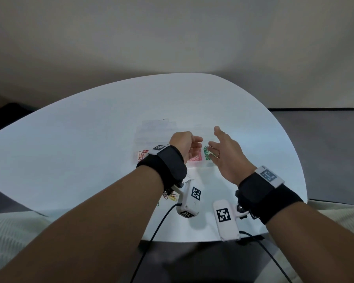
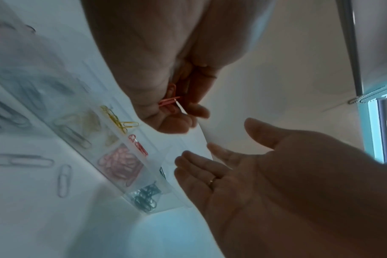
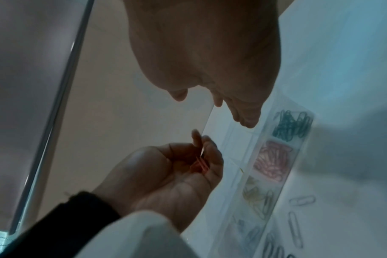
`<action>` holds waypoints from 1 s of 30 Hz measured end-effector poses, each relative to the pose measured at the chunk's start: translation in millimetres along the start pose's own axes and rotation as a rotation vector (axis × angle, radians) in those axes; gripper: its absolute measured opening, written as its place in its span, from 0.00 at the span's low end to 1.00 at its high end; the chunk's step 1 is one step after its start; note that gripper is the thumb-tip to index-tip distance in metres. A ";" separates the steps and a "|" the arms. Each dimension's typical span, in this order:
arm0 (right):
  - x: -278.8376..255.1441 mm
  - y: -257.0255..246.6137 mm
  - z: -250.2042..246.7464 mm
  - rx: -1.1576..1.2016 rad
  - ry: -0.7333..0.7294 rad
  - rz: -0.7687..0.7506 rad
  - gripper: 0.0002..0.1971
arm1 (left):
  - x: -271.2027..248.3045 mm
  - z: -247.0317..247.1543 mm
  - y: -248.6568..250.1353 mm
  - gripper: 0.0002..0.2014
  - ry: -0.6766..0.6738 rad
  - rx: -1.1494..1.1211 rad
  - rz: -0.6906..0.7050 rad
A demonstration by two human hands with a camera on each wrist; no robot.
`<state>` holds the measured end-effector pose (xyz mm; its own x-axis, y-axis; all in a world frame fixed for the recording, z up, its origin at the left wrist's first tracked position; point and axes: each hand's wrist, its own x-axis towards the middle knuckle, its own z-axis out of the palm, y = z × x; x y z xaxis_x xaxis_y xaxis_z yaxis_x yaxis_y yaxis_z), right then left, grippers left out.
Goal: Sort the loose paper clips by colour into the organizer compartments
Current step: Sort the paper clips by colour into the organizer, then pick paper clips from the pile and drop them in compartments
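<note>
I am seeing a few pink paper clips (image 2: 169, 103) lying in the curled fingers of the left hand (image 1: 183, 145), which is cupping them above the clear organizer (image 3: 274, 167) on the white table (image 1: 90, 139). Below them, the organizer's near row is holding green clips (image 2: 147, 195) in the end compartment, a pink pile (image 2: 119, 163) next to it, then yellow ones (image 2: 86, 122). The right hand (image 1: 226, 153) is hovering just beside the left, palm up, fingers straight and spread, holding nothing. Loose silver clips (image 2: 21, 160) are lying on the table near the organizer's front wall. More coloured clips (image 1: 170, 196) are showing under my left wrist.
</note>
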<state>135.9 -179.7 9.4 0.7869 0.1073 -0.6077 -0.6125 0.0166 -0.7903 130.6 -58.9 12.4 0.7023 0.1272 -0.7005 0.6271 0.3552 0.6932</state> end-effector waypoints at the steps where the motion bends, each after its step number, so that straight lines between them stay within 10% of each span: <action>1: -1.4 0.5 -3.4 0.004 0.014 -0.015 0.24 | 2.2 2.5 -1.9 0.12 -0.015 0.015 0.001; 12: -9.7 3.5 -20.2 -0.062 0.046 -0.136 0.12 | 6.7 3.9 3.9 0.16 -0.152 0.333 0.094; 20: -14.2 51.7 -17.6 -1.181 -0.206 -0.252 0.10 | -16.6 -45.3 -12.3 0.05 -0.092 1.132 0.295; 30: -1.6 98.9 -12.5 -1.636 -0.247 -0.415 0.12 | 3.7 -78.5 -63.9 0.12 0.057 1.403 0.410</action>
<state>75.0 -190.6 -68.8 0.7362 0.5019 -0.4540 0.4493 -0.8641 -0.2267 66.7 -8.4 -47.8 0.9155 0.0422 -0.4000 0.2204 -0.8845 0.4111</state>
